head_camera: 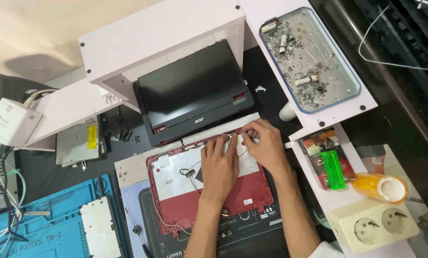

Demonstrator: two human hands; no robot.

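Observation:
A red laptop lid shell (252, 191) lies open side up on the dark work mat, with silver foil and thin wires inside it. My left hand (219, 167) rests flat on the foil, fingers pointing at the shell's far edge. My right hand (264, 141) pinches at a small metal part by that same far edge, fingertips next to those of the left hand. Just beyond the shell stands the black screen panel (192, 88), leaning under a white shelf. Whether the right fingers hold anything is hidden.
A blue repair mat (42, 224) with a metal plate lies at the left. A silver drive (78, 143) and loose screws (121, 134) sit behind it. At the right are an ash-filled tray (309, 59), a green lighter (334, 169), a yellow tape roll (383, 186) and a cream double socket (374, 224).

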